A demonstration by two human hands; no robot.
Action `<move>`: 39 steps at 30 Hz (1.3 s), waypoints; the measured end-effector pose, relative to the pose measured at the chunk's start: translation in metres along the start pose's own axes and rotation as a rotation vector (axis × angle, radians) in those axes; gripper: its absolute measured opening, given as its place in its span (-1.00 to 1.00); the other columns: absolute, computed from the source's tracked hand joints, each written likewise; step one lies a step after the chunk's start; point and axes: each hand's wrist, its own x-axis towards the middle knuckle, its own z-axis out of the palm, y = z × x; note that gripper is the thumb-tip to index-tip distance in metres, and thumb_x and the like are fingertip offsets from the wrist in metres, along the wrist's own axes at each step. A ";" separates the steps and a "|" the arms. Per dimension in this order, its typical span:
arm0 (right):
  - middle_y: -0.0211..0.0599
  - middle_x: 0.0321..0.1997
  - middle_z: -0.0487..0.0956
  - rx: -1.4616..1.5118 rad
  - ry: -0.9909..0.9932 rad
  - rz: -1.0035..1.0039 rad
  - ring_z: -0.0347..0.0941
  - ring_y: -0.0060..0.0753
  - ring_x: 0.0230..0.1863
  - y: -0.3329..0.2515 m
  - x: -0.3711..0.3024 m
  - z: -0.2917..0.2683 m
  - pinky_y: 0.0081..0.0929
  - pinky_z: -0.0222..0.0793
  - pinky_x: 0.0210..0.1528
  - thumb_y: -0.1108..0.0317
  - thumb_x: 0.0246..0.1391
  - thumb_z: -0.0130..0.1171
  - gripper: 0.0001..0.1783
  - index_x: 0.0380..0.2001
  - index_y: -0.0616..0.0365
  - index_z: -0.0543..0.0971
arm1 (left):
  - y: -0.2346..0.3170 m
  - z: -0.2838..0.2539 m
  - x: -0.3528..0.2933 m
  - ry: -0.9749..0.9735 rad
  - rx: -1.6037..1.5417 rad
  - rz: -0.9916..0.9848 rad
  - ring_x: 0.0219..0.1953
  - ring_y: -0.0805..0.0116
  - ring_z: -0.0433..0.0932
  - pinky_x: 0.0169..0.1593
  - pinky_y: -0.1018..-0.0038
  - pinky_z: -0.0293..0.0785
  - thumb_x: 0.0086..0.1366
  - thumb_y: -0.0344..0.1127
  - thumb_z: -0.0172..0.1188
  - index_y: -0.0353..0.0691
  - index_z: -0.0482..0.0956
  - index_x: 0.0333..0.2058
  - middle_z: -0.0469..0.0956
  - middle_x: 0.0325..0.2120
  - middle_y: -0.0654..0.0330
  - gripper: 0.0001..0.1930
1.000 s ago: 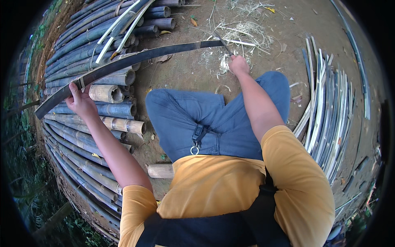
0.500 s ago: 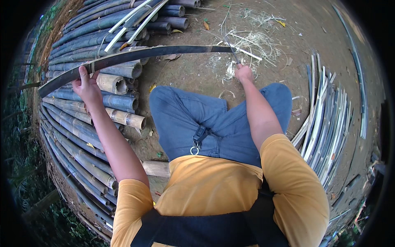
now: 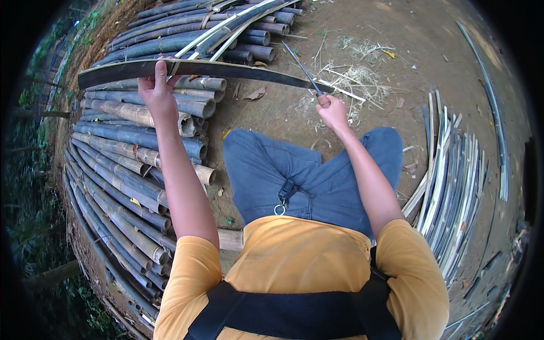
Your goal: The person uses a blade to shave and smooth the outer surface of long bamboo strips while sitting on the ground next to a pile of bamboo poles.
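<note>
A long dark bamboo strip (image 3: 226, 69) lies across the view in front of me, level and slightly curved. My left hand (image 3: 156, 90) grips it near its left end, arm stretched out. My right hand (image 3: 331, 112) is closed on the handle of a knife with a thin blade (image 3: 300, 67), which points up and left and meets the strip's right end. I am seated; my knees in blue trousers (image 3: 309, 170) sit below the strip.
A pile of bamboo poles (image 3: 130, 164) lies along my left, cut ends toward me. More poles (image 3: 226, 28) are stacked at the top. Split bamboo strips (image 3: 453, 187) lie on the dirt at my right. Shavings (image 3: 357, 79) are scattered beyond my right hand.
The strip has shifted to the right through my hands and risen higher in view. My left hand has moved right along with it, and the knife blade now stands up against the strip's right end.
</note>
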 end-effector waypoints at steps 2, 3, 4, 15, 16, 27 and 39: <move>0.09 -0.47 0.60 0.015 0.011 -0.045 0.55 0.17 -0.37 -0.006 -0.015 -0.003 -0.08 0.42 -0.24 0.17 -0.04 0.23 -0.66 -0.41 0.28 0.55 | 0.006 0.018 -0.003 -0.001 -0.006 0.019 -0.05 0.27 0.62 -0.08 0.23 0.71 0.40 -0.31 0.22 -0.23 0.43 -0.03 0.59 -0.12 0.12 -0.75; 0.08 -0.51 0.58 0.016 0.036 -0.072 0.55 0.15 -0.41 -0.008 -0.024 -0.004 -0.08 0.42 -0.27 0.18 -0.06 0.24 -0.67 -0.45 0.29 0.52 | 0.010 0.026 -0.005 0.000 -0.007 0.025 -0.06 0.27 0.63 -0.08 0.23 0.71 0.39 -0.32 0.23 -0.23 0.44 -0.04 0.59 -0.12 0.13 -0.75; 0.07 -0.52 0.57 0.020 0.044 -0.085 0.54 0.14 -0.42 -0.009 -0.030 -0.007 -0.08 0.41 -0.28 0.18 -0.06 0.24 -0.67 -0.45 0.29 0.52 | 0.012 0.034 -0.005 0.002 -0.012 0.035 -0.06 0.27 0.63 -0.08 0.22 0.71 0.38 -0.33 0.24 -0.23 0.44 -0.05 0.59 -0.13 0.13 -0.75; -0.08 -0.63 0.48 0.185 0.016 -0.177 0.44 -0.10 -0.55 -0.093 -0.077 -0.060 -0.20 0.33 -0.39 0.21 -0.06 0.22 -0.71 -0.52 0.24 0.46 | 0.038 0.088 -0.021 -0.111 -0.108 0.153 -0.07 0.35 0.62 -0.08 0.45 0.60 0.34 -0.31 0.31 -0.23 0.45 0.00 0.61 -0.16 0.19 -0.67; -0.06 -0.62 0.49 0.165 0.031 -0.200 0.45 -0.05 -0.54 -0.103 -0.081 -0.064 -0.18 0.34 -0.38 0.21 -0.06 0.21 -0.71 -0.52 0.24 0.46 | 0.038 0.089 -0.021 -0.114 -0.108 0.167 -0.07 0.35 0.62 -0.06 0.45 0.59 0.34 -0.32 0.32 -0.24 0.45 -0.01 0.61 -0.16 0.19 -0.67; 0.22 -0.37 0.59 -0.056 0.018 -0.231 0.55 0.31 -0.20 -0.146 -0.116 -0.058 0.03 0.41 -0.17 0.43 0.03 0.09 -0.84 -0.30 0.27 0.48 | 0.036 0.081 -0.032 -0.011 -0.107 0.183 -0.21 0.52 0.50 -0.05 0.54 0.41 0.30 -0.34 0.37 -0.24 0.52 -0.11 0.58 -0.26 0.31 -0.74; 0.22 -0.35 0.59 -0.112 -0.010 -0.179 0.53 0.33 -0.19 -0.112 -0.099 -0.064 0.06 0.39 -0.16 0.43 0.03 0.07 -0.84 -0.29 0.23 0.50 | 0.042 0.088 -0.034 -0.029 -0.088 0.226 -0.31 0.54 0.50 -0.21 0.58 0.44 0.27 -0.30 0.40 -0.22 0.55 -0.19 0.60 -0.34 0.32 -0.76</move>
